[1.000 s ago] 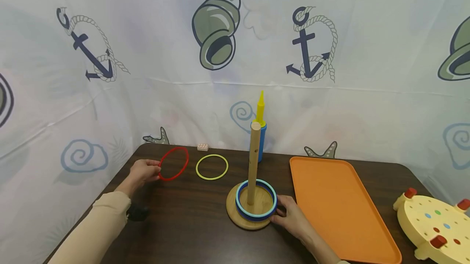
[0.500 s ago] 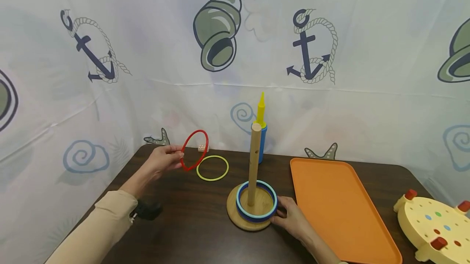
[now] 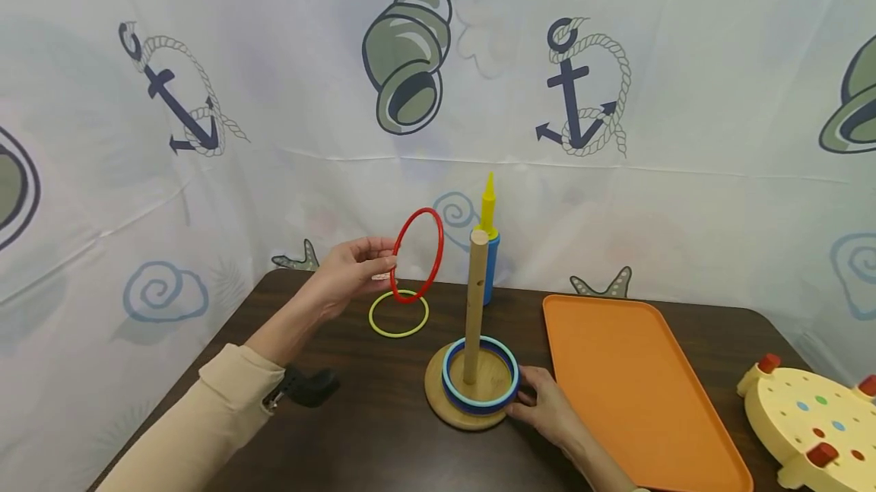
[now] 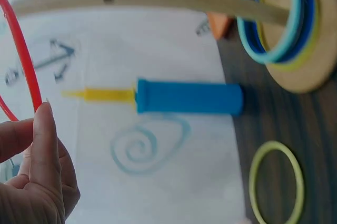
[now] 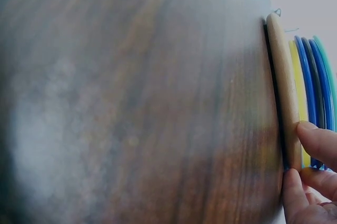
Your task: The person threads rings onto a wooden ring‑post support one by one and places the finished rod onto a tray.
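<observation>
My left hand (image 3: 356, 271) pinches a thin red ring (image 3: 439, 249) between thumb and fingers, raised above the table and tilted nearly upright. The ring is left of the tall wooden peg (image 3: 474, 309) of a ring-toss stand, apart from it. On the stand's round wooden base (image 3: 438, 393) lies a stack of rings, light blue (image 3: 515, 370) on top; blue and yellow rings (image 5: 299, 76) show beneath in the right wrist view. With curled fingers my right hand (image 3: 547, 408) holds the base's right edge beside the stack. A yellow-green ring (image 3: 372, 325) lies flat on the table.
Behind the peg stands a blue and yellow hand pump (image 3: 491, 264). An orange tray (image 3: 616, 370) lies right of the stand, with a cream pegged board (image 3: 787, 408) farther right. The dark wooden table (image 3: 383, 431) ends at a patterned cloth backdrop (image 3: 308, 195).
My left hand has lifted the red ring and carried it rightward, over the yellow-green ring and closer to the peg. The right hand has stayed at the base.
</observation>
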`<state>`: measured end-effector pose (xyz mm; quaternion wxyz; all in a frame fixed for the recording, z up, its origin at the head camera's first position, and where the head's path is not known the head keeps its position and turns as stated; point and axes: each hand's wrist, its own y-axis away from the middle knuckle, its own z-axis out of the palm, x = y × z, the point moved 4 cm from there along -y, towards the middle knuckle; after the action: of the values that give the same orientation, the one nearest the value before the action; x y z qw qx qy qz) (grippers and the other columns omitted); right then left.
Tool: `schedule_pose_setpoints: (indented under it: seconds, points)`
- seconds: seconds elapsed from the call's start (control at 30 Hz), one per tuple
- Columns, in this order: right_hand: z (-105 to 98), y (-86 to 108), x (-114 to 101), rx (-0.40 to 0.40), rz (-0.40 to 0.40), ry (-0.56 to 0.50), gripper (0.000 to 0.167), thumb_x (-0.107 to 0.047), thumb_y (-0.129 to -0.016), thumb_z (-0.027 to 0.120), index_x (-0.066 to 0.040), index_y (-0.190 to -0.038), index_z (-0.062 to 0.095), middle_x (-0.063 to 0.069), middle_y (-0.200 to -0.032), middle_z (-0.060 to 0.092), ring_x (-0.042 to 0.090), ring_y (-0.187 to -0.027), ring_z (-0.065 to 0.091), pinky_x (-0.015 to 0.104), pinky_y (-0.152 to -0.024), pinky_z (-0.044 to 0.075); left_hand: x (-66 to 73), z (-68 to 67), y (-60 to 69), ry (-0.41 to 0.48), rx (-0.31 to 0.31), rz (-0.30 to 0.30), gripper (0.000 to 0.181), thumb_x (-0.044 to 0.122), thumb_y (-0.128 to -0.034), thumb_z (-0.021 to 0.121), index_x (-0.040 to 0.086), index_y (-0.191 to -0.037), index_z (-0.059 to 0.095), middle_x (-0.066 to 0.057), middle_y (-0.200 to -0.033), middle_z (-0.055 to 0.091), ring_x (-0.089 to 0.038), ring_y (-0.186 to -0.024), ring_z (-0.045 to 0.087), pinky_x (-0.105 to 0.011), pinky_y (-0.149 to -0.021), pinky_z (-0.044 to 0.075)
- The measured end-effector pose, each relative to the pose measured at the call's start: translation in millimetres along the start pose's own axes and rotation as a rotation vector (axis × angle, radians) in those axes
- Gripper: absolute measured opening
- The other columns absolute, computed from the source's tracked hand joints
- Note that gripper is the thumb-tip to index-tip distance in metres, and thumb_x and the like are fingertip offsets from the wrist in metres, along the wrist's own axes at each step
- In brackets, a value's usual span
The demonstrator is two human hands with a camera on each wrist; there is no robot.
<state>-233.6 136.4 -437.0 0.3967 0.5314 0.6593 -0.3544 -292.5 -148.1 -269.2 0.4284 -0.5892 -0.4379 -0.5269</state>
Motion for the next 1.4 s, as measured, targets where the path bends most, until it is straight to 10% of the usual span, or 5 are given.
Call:
schedule_pose_setpoints:
  seconds: [0.47,1.03,1.4]
  points:
    - [0,1.0,0,-0.014,-0.01,-0.005,0.056,0.012,-0.071,0.072,0.007,-0.123,0.056,0.02,-0.122,0.049,0.036,-0.119,0.04,0.038,-0.091,0.052,13.3,55.4,-11.0,-0.014,-0.057,0.018,0.034,0.0,-0.0897,0.059,-0.009,-0.121,0.052,-0.002,-0.088,0.055,-0.009,-0.074,0.058,-0.024,-0.067,0.058]
    - [-2,1.5,-1,-0.022,-0.03,-0.037,0.052,0.011,-0.071,0.072,0.007,-0.121,0.057,0.021,-0.123,0.046,0.037,-0.12,0.037,0.04,-0.092,0.051,-79.6,81.0,-21.7,-0.261,-0.099,-0.142,0.023,-0.001,-0.0885,0.059,-0.007,-0.111,0.061,-0.01,-0.089,0.062,-0.015,-0.073,0.064,-0.038,-0.07,0.059]
    - [-2,1.7,0,-0.017,-0.037,-0.034,0.047,0.011,-0.07,0.074,0.007,-0.114,0.06,0.02,-0.121,0.047,0.036,-0.118,0.039,0.037,-0.091,0.052,-100.4,85.4,-22.4,-0.366,-0.102,-0.187,0.018,-0.003,-0.0854,0.057,-0.005,-0.102,0.066,-0.015,-0.087,0.067,-0.018,-0.07,0.066,-0.038,-0.068,0.059]
